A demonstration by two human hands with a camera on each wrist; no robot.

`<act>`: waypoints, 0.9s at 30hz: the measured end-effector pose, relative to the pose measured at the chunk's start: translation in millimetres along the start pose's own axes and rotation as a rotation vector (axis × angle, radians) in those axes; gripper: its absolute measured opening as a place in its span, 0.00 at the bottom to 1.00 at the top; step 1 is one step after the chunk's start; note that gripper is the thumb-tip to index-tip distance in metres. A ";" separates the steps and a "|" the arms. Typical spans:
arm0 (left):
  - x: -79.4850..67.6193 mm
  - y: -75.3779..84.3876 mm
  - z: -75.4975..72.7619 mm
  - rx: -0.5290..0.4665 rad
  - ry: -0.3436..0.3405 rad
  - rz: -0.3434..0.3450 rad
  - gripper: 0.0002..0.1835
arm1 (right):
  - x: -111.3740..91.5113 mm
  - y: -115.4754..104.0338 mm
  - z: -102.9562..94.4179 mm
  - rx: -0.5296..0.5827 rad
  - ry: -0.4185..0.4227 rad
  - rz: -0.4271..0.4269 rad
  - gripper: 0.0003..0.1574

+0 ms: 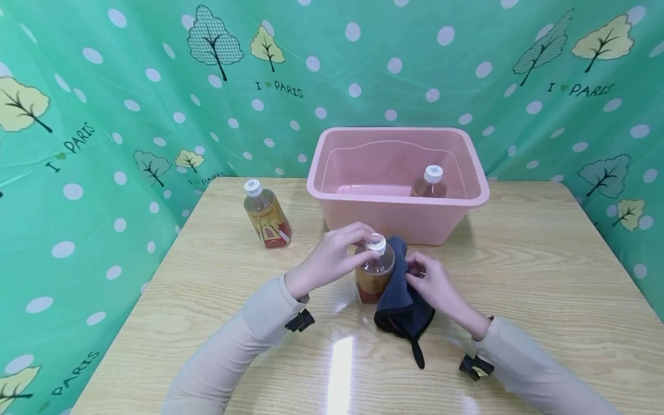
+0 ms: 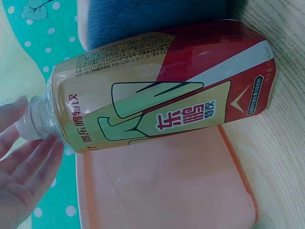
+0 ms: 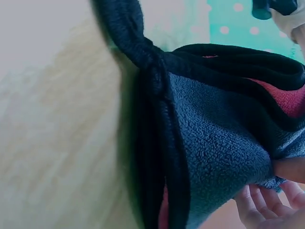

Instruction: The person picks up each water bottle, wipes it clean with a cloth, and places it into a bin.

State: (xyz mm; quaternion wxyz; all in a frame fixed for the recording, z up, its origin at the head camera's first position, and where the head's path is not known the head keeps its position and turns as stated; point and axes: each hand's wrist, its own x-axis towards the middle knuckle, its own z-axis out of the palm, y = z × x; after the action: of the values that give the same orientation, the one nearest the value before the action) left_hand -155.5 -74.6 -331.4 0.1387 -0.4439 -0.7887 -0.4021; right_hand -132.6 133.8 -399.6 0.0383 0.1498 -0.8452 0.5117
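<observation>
A drink bottle (image 1: 374,275) with a white cap and a gold and red label stands upright on the table, before the pink bin. My left hand (image 1: 339,256) pinches it by the cap (image 2: 27,125) between thumb and fingers. Against the bottle's right side lies a dark grey-blue cloth (image 1: 398,294) with black edging and a hanging loop. My right hand (image 1: 433,281) pinches a fold of this cloth (image 3: 214,138); pink lining shows inside its folds in the right wrist view. The cloth hides part of the bottle's right side.
The pink bin (image 1: 332,199) stands at the back of the wooden table (image 1: 544,276), with a similar bottle (image 1: 432,183) upright inside on the right. Another bottle (image 1: 267,216) stands at the back left. A green patterned curtain (image 1: 363,69) hangs behind.
</observation>
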 end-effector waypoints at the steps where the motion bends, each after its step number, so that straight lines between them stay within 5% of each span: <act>1: 0.1 0.0 0.0 -0.001 -0.001 -0.002 0.09 | -0.2 2.4 1.0 -0.001 -0.005 -0.003 0.11; 19: 0.1 1.8 -1.3 0.015 -0.009 -0.012 0.09 | -0.6 21.4 10.7 -0.058 -0.027 -0.011 0.11; 27: 2.5 3.1 -4.3 0.043 -0.054 -0.008 0.09 | -4.9 20.1 6.3 0.002 -0.050 0.026 0.10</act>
State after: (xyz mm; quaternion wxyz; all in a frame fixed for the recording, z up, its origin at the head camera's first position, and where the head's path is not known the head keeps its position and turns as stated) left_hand -154.9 -75.5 -325.6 0.1252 -0.4484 -0.8025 -0.3732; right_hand -133.2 138.0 -420.8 0.0101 0.1515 -0.8473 0.5090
